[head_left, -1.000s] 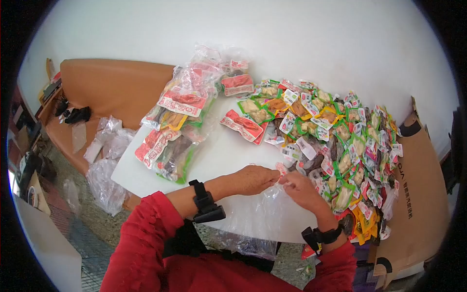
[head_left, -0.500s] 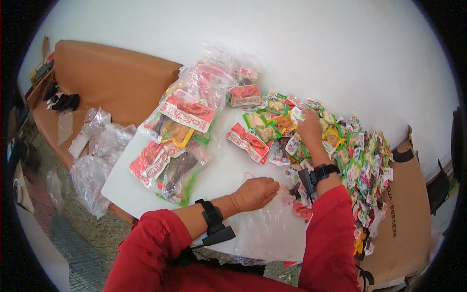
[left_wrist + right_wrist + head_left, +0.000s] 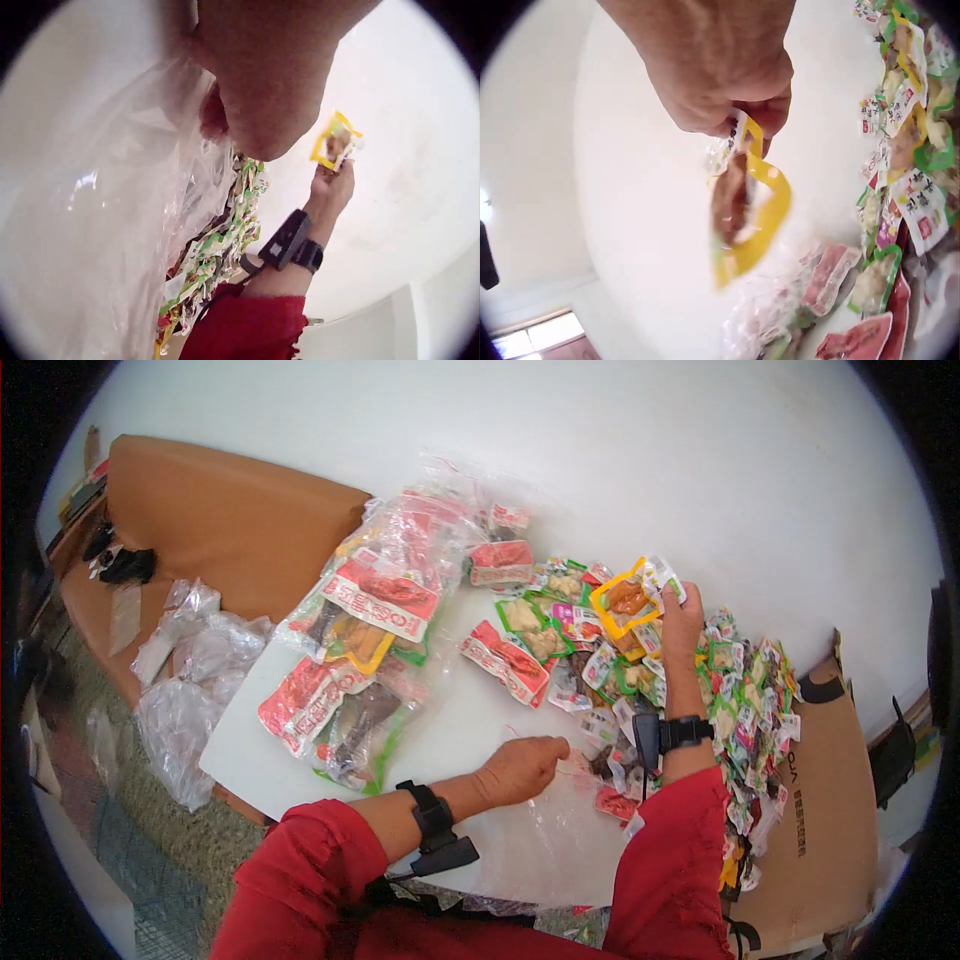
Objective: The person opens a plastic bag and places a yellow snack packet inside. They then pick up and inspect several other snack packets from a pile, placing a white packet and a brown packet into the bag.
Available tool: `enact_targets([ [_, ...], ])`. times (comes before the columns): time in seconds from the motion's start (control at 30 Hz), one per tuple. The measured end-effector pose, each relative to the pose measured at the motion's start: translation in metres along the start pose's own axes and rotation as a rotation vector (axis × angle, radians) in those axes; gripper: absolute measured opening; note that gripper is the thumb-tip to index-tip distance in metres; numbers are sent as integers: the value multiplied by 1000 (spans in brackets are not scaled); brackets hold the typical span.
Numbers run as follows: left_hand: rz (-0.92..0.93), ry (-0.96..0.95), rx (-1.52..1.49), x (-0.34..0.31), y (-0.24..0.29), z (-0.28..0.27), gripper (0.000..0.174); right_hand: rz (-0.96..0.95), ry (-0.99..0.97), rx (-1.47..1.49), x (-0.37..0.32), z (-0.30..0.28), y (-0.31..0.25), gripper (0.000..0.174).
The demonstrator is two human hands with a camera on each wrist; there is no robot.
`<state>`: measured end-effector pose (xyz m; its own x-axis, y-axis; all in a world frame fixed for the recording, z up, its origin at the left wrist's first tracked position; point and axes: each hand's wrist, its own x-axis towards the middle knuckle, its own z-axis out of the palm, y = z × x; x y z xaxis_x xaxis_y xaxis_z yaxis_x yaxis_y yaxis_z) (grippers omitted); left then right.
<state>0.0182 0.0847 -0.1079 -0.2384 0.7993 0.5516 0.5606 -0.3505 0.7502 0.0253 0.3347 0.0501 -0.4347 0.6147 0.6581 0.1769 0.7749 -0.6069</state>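
My right hand (image 3: 682, 622) pinches one end of a yellow-edged packet (image 3: 628, 598) and holds it up over the pile of small packets (image 3: 740, 690). In the right wrist view the same packet (image 3: 733, 202) hangs from the fingertips, with brown food behind its clear front. My left hand (image 3: 522, 770), its fingers curled, grips the edge of a clear plastic bag (image 3: 550, 840) near the table's front. The left wrist view shows this bag (image 3: 97, 202) spread below the hand; its inside looks empty.
Large filled clear bags (image 3: 385, 600) with red-labelled packs lie on the left of the white table (image 3: 235, 745). A red pack (image 3: 505, 660) lies left of the pile. Crumpled plastic bags (image 3: 190, 710) rest by a brown seat (image 3: 230, 510). A cardboard box (image 3: 825, 810) stands at the right.
My right hand left the bag, reached into the pile and lifted the yellow-edged packet up. My left hand stays at the bag, slightly lower in view. The head view has turned slightly.
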Motion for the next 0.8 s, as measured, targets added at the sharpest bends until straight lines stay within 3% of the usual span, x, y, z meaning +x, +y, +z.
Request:
enact_targets([
  [0.03,-30,21,-38,0,-1,0,14,-14,-28,219,-9,-12,-12,16],
  [0.1,-93,8,-73,2,-6,5,14,1,-57,187,-40,-31,-33,13],
  [0.17,-279,-18,-417,3,-12,8,13,89,-249,405,-80,-40,-48,11],
  [0.2,-282,-43,-416,4,-12,5,13,216,-279,404,-102,-44,-60,11],
  [0.23,-371,-20,-658,5,-12,0,16,344,-310,407,-122,-47,-66,11],
  [0.27,-469,10,-898,6,-11,-1,21,271,-347,366,-139,-45,-57,11],
  [0.3,-486,-3,-894,5,-6,1,21,196,-389,326,-156,-43,-47,11],
  [0.37,-463,21,-1120,3,7,0,29,232,-385,415,-184,-38,-41,13],
  [0.43,-478,-46,-1045,0,19,-1,34,264,-381,507,-203,-34,-36,15],
  [0.53,-596,82,-1156,2,20,0,17,486,-379,812,-213,-28,-36,29],
  [0.63,-645,142,-1040,3,16,-5,14,533,-477,884,-218,-22,-22,33],
  [0.77,-697,208,-921,6,18,-5,13,469,-399,813,-229,-16,-25,38],
  [0.8,-681,204,-928,6,14,-4,13,555,-436,856,-232,-15,-20,38],
])
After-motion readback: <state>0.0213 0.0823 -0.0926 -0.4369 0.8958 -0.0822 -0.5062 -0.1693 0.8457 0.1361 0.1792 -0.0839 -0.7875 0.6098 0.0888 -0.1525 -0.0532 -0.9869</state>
